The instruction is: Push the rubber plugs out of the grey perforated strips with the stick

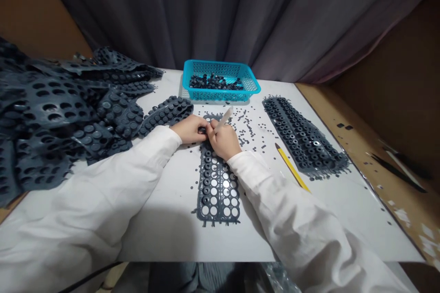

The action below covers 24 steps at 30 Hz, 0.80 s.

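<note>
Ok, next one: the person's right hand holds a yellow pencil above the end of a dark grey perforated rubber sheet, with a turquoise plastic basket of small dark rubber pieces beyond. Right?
No: the head view shows the yellow pencil lying on the white table; the right hand holds a pale, flat, slender tool. The sheet, basket and pieces are as you say.

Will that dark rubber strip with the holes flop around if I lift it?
Probably floppy: the dark rubber strip looks soft and full of holes, and similar sheets in the pile lie bent and folded. It seems unlikely to roll, lying flat on the white table.
</note>
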### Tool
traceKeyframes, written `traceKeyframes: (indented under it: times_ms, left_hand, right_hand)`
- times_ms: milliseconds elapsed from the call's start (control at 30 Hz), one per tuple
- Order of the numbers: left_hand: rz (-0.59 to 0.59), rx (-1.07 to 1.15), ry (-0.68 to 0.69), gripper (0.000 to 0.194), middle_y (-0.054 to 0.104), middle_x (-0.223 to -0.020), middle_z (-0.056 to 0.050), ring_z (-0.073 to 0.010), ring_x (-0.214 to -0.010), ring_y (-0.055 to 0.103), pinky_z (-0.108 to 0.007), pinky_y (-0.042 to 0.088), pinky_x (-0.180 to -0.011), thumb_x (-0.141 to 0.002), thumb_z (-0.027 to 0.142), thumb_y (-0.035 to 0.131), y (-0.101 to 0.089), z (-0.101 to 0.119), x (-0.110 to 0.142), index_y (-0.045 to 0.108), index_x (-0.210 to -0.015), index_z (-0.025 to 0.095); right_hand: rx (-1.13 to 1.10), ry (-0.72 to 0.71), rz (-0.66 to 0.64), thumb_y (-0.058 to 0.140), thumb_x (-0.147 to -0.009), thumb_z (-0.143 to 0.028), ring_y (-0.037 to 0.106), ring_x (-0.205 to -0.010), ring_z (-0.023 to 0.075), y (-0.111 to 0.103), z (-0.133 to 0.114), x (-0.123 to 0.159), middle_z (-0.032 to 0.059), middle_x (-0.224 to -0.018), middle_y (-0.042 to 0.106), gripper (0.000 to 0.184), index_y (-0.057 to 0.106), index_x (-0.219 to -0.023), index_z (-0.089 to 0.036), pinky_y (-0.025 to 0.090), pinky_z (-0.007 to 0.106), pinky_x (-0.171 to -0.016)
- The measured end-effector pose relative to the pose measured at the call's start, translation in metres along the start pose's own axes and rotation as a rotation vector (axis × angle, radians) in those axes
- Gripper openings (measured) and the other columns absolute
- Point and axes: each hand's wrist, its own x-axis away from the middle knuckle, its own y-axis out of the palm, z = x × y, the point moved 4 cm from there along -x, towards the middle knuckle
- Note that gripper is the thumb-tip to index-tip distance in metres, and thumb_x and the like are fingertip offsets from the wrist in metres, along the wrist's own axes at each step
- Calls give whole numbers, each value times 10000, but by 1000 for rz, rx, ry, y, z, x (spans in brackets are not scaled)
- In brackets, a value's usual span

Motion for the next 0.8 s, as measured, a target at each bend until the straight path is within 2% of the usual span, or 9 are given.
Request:
traceKeyframes:
  times_ms: [100, 333, 567, 800]
  left_hand:
    - [16, 26, -20, 167, 616, -649, -20, -111, -591, 514, -198, 362, -572, -645, 142, 521, 1, -4, 0, 668, -704, 88]
    - [20, 10, -65, 177, 606, -598, -9, -104, -559, 498, -196, 352, -553, -641, 182, 542, 0, -6, 0, 681, -685, 81]
    - [22, 59, -131, 202, 644, -654, -18, -140, -630, 552, -217, 384, -602, -657, 248, 564, -3, -11, 2, 688, -702, 96]
    - [25, 135, -139, 202, 630, -634, 3, -128, -627, 534, -210, 391, -621, -664, 268, 576, -3, -15, 3, 680, -721, 104]
  right_hand:
    - [45, -3, -44, 319, -915, -291, 577, -637, 194, 1, -3, -1, 69, -724, 652, 279, 573, -953, -180, 287, 263, -554]
    - [101, -13, -85, 263, -926, -303, 597, -691, 219, 6, -3, -1, 84, -776, 656, 311, 539, -992, -173, 318, 270, -573]
    - [124, -5, -86, 198, -942, -345, 601, -697, 222, 9, -4, 2, 70, -782, 657, 364, 515, -1009, -177, 324, 276, -583]
    - [98, -1, -57, 206, -946, -352, 591, -663, 216, 10, -4, 2, 61, -743, 651, 354, 513, -994, -183, 295, 273, -561]
